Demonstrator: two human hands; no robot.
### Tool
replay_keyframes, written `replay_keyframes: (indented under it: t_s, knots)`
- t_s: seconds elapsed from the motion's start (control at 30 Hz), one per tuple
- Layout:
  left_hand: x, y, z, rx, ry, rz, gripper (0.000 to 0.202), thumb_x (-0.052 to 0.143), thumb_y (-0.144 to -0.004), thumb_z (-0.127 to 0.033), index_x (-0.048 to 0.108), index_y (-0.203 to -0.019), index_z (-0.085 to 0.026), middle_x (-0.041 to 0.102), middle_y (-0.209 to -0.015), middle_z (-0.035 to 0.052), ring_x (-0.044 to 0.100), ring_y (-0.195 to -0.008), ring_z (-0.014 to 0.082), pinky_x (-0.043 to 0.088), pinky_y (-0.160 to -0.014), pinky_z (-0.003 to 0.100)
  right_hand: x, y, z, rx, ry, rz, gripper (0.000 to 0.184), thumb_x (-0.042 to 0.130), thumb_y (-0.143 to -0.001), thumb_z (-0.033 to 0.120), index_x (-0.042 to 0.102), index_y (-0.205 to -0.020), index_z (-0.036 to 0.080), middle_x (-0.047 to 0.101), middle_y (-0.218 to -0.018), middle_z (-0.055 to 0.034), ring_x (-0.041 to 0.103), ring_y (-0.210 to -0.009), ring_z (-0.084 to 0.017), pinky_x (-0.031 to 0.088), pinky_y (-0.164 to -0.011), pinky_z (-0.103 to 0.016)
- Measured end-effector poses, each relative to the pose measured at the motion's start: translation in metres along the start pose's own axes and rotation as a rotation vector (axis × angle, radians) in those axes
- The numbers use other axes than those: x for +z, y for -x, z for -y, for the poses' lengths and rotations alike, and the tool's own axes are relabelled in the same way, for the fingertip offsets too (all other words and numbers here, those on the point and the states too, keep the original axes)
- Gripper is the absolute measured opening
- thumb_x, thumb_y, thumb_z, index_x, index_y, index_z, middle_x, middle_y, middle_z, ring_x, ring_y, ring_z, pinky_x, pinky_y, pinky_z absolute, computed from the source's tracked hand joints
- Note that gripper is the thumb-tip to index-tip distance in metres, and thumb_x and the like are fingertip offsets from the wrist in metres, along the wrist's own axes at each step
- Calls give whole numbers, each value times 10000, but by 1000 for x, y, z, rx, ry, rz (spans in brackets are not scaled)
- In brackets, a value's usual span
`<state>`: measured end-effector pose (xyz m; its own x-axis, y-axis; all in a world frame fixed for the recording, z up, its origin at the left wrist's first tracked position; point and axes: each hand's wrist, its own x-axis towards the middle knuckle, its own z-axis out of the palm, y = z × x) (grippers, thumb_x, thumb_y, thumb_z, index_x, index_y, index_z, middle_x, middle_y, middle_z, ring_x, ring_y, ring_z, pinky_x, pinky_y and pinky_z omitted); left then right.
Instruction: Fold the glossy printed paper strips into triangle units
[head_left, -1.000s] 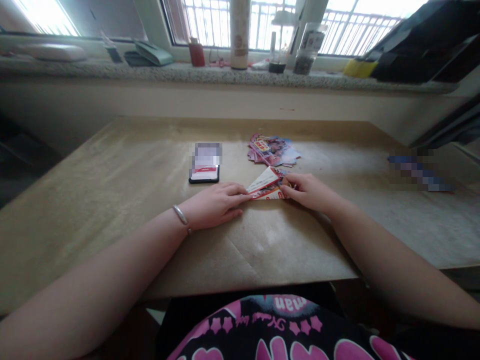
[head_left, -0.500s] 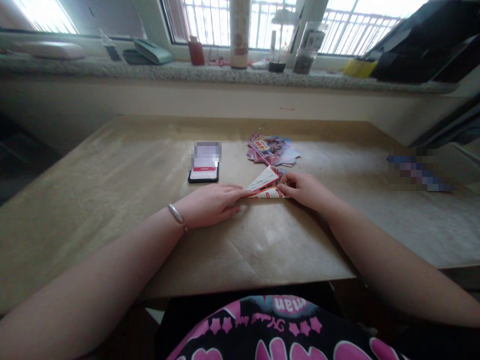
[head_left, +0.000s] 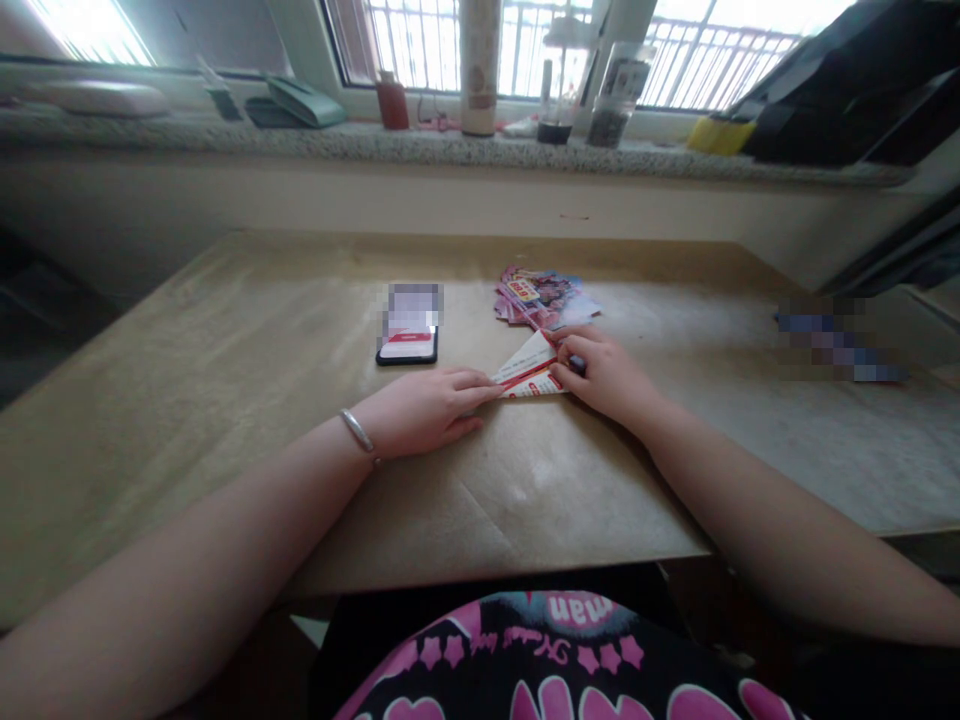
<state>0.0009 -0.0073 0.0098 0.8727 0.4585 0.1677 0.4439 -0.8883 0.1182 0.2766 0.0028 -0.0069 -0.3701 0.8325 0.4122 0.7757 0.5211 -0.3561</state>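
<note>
A folded printed paper (head_left: 531, 368), white with red edges and lettering, lies on the table as a pointed triangle. My left hand (head_left: 431, 408) rests flat with fingers stretched out, its fingertips touching the paper's narrow left tip. At the wide right end, my right hand (head_left: 600, 370) has its fingers bent and closed on the paper's edge, hiding part of it. Just beyond the paper sits a fanned pile of colourful printed leaflets (head_left: 547, 298). A phone (head_left: 409, 325) with a lit screen, partly blurred out, lies beyond my left hand.
The table (head_left: 247, 330) has a pale, creased covering. At its right side lies a blurred blue printed item (head_left: 840, 345). Along the stone windowsill (head_left: 420, 145) stand a red bottle (head_left: 392, 102), a tall cylinder (head_left: 478, 75), a green case (head_left: 304, 103) and a black bag (head_left: 832, 90).
My right hand has moved slightly up and left along the paper, and the paper's two red edges now lie closer together. My left hand has shifted a little to the right.
</note>
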Motion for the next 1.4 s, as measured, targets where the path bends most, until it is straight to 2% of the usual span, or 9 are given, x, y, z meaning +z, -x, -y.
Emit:
replay_keyframes:
  t_s: [0.03,0.1,0.23,0.37,0.47,0.7,0.9,1.13,1.4]
  knots:
    - [0,0,0,6,3,-3,392,526,-936,-263,552,-1317,-176,580,-1321,123,576,-1183,226,483,-1013,364,0,0,0,-31,-31,0,130,575,-800,228,504,-691,216,669,-1125,-98,588,-1045,-249,430,-927,-402]
    - [1,0,0,15,8,-7,393,529,-934,-260,552,-1318,-182,577,-1319,125,575,-1183,232,486,-1009,372,0,-1,0,-21,-85,29,131,560,-791,216,478,-689,220,704,-1060,-84,610,-973,-234,450,-862,-376]
    - [1,0,1,5,10,9,414,543,-926,-260,538,-1329,-165,577,-1307,126,571,-1179,239,479,-1014,368,-2,-2,1,138,-133,91,107,540,-782,264,477,-710,217,702,-859,-63,570,-696,-171,411,-626,-281]
    - [0,0,2,-10,3,21,456,533,-935,-294,494,-1366,-148,571,-1316,135,562,-1187,233,465,-1022,347,-8,0,6,220,-76,72,135,551,-751,304,480,-678,216,583,-644,-4,467,-564,-133,320,-538,-254]
    - [-1,0,2,-4,-1,20,459,528,-935,-286,488,-1370,-147,581,-1303,137,561,-1190,229,459,-1027,339,-14,3,10,232,-40,61,151,540,-734,288,438,-646,219,495,-572,23,411,-523,-117,284,-521,-251]
    - [-3,0,0,38,-60,-23,397,525,-932,-265,545,-1313,-156,634,-1234,117,608,-1115,203,502,-963,304,-16,3,12,266,29,74,137,517,-723,287,421,-647,224,492,-587,13,426,-545,-133,273,-530,-263]
    - [-7,-2,-6,111,-202,-28,337,484,-946,-253,601,-1251,-167,684,-1171,87,650,-1038,206,544,-879,327,-11,1,14,289,96,57,144,526,-734,314,429,-679,223,514,-615,11,423,-544,-127,266,-530,-259]
    - [-8,-1,-2,62,-216,-15,407,546,-926,-315,574,-1298,-153,658,-1223,107,633,-1080,235,545,-901,369,-5,1,10,373,-87,86,165,552,-718,286,418,-647,222,486,-572,35,414,-534,-109,285,-516,-242]
    - [3,-2,6,19,-60,-47,392,514,-941,-290,566,-1300,-141,607,-1298,108,581,-1169,224,501,-997,356,-4,1,5,337,-42,110,140,544,-750,263,422,-694,222,522,-623,26,441,-569,-118,290,-534,-246]
